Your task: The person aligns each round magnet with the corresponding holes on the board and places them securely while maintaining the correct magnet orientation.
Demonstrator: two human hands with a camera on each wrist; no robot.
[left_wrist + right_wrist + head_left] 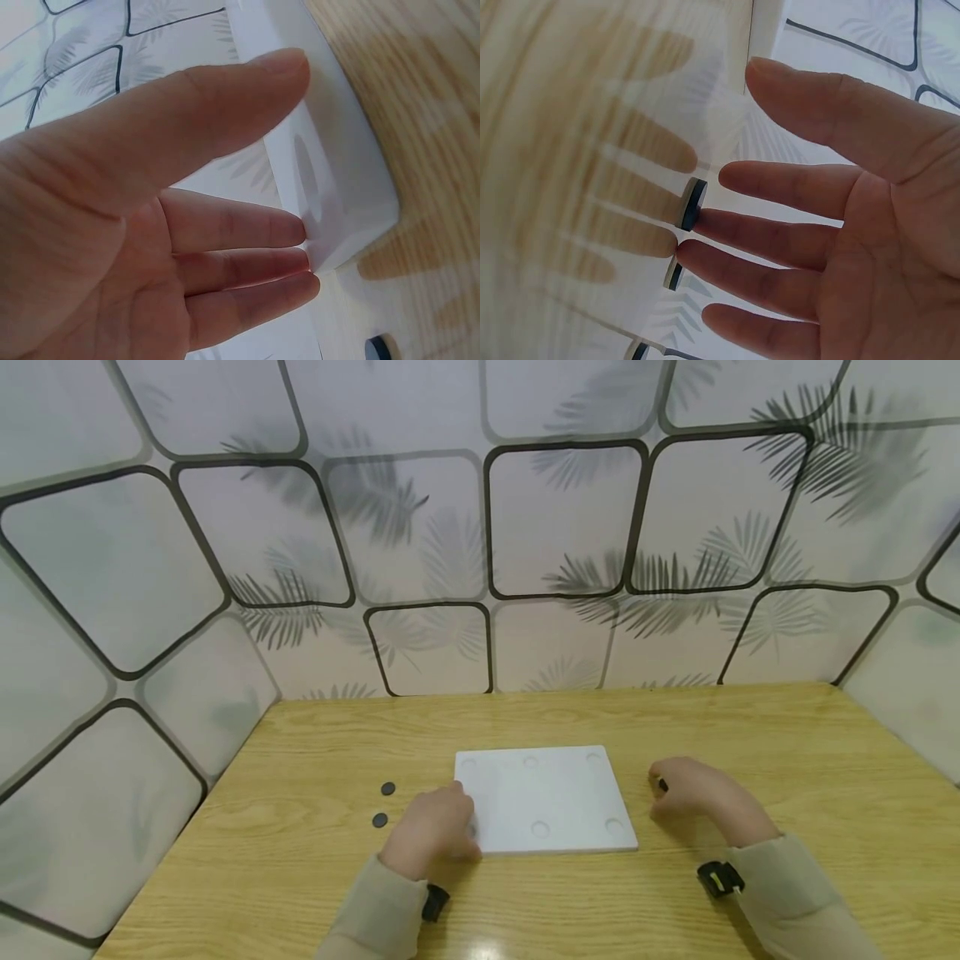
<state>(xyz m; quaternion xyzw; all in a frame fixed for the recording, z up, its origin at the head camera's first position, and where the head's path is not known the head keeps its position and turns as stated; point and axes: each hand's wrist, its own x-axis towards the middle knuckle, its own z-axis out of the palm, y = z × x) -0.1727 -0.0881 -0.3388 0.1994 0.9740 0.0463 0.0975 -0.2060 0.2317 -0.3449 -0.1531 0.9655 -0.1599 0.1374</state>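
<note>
A white rectangular board (551, 797) with several shallow round recesses lies flat on the table. My left hand (435, 827) is at its left edge. In the left wrist view, straight fingertips touch the white board (349, 180) near a corner, and the thumb lies over its side. To the right of the board, my right hand (690, 793) reaches down to the table, with a small black disc (662, 785) showing between thumb and fingers. The right wrist view shows extended fingers touching or very near a black disc (691, 204), with the thumb apart; a second disc (673, 272) is beside them.
Two black discs, an upper disc (387, 788) and a lower disc (380, 820), lie left of the board. Another disc (637, 349) shows low in the right wrist view. A patterned wall covering (562, 527) stands behind the wooden table (555, 910).
</note>
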